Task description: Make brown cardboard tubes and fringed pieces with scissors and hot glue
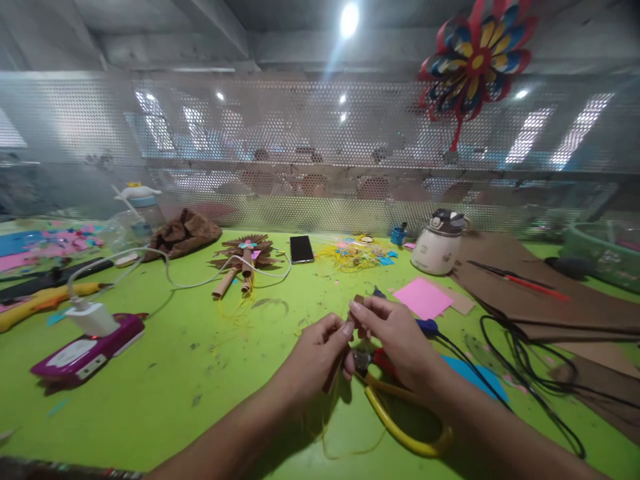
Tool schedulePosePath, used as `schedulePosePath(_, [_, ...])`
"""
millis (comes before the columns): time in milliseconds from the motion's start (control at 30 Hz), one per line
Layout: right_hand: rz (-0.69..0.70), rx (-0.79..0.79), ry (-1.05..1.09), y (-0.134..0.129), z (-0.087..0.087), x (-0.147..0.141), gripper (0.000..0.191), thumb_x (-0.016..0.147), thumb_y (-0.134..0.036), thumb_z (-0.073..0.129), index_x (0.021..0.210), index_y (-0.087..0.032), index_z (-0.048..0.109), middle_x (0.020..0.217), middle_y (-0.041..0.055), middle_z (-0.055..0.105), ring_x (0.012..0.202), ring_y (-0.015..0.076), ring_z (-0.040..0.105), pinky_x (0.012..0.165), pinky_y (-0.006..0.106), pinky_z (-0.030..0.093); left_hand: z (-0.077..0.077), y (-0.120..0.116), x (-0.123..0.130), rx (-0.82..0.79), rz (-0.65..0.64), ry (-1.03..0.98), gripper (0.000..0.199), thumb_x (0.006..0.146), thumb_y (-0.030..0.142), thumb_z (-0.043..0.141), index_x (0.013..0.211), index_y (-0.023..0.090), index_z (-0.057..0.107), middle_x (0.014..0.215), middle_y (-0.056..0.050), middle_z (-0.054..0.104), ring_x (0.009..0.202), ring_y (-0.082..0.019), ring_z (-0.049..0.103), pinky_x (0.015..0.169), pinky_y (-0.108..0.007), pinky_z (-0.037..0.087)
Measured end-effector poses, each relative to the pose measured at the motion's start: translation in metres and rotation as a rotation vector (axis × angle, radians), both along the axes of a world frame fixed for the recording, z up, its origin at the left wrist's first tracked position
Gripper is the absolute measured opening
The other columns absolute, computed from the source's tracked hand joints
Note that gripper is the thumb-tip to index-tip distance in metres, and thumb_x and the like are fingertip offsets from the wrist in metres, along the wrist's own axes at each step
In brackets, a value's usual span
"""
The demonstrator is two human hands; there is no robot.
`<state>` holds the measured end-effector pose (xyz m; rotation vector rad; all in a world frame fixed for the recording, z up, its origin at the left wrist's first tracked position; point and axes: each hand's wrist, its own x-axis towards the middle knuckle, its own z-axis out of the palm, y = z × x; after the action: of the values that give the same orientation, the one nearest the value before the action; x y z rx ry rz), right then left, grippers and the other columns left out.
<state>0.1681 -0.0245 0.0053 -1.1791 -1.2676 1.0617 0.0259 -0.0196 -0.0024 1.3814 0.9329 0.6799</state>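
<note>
My left hand (316, 348) and my right hand (395, 333) meet above the green table, fingertips nearly touching. Between them they pinch a narrow piece of brown paper (359, 299); one end shows above the fingers, another below my left hand. Its exact shape is mostly hidden by the fingers. Thin yellow thread (345, 456) hangs in a loop beneath. Partly covered by my right hand and wrist lie yellow-handled scissors (407, 440). Just beyond that hand is a blue-handled tool (427, 327) with a black cord, and a pink paper square (424, 297).
At the back stand a brown paper flower with rolled tubes (247, 257), a phone (301, 249), a heap of yellow thread (355, 257) and a white jug (436, 250). Black cable (515, 360) and brown sheets (530, 267) lie right; a purple power strip (90, 353) lies left.
</note>
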Motion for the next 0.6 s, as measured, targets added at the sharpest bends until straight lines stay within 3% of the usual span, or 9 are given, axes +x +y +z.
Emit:
schedulePosePath(200, [-0.035, 0.026, -0.027, 0.0034, 0.0033, 0.0043, 0.032, 0.078, -0.041, 0.062, 0.061, -0.014, 0.061, 0.055, -0.0010, 0.055, 0.054, 0.0107, 0.045, 0.053, 0.024, 0.036, 0.0039, -0.0012, 0.0009, 0.025, 0.003, 0.031, 0.028, 0.089, 0.045, 0.044, 0.078, 0.020, 0.046, 0.053, 0.002, 0.055, 0.031, -0.005, 0.032, 0.032, -0.017, 0.023])
schedulePosePath(600, [-0.063, 0.041, 0.033, 0.0045, -0.0014, 0.0046, 0.031, 0.075, -0.039, 0.063, 0.056, -0.015, 0.058, 0.049, -0.0034, 0.048, 0.049, 0.0096, 0.041, 0.050, 0.024, 0.033, 0.0022, -0.0013, 0.0012, -0.011, -0.001, -0.018, 0.028, 0.088, 0.041, 0.048, 0.073, 0.018, 0.048, 0.050, 0.002, 0.057, 0.029, -0.003, 0.029, 0.034, -0.018, 0.019])
